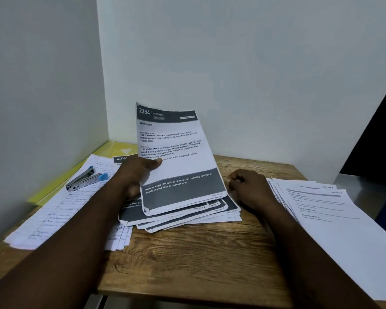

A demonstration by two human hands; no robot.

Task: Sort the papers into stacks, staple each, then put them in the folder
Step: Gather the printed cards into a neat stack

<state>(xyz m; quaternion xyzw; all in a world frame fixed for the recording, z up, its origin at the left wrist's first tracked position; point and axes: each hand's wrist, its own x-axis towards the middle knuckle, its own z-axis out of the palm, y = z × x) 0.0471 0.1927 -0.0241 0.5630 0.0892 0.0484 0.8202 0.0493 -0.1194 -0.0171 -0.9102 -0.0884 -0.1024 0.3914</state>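
Observation:
My left hand (134, 175) grips a printed sheet headed "2384 Kitchen" (178, 157) by its left edge, thumb on its face, and tilts it up off the table. Below it lies a loose pile of similar dark-banded sheets (187, 217). My right hand (247, 186) rests on the wood to the right of that pile, fingers curled, holding nothing. A steel stapler with blue ends (86, 178) lies on a handwritten lined-paper stack (54, 210) at the left. The yellow folder (54, 188) sits under that stack, against the left wall.
A fanned stack of white printed sheets (325, 217) covers the right side of the wooden table (187, 259) and hangs past its right edge. White walls close the table at the left and back. A dark shape (379, 139) stands at the far right.

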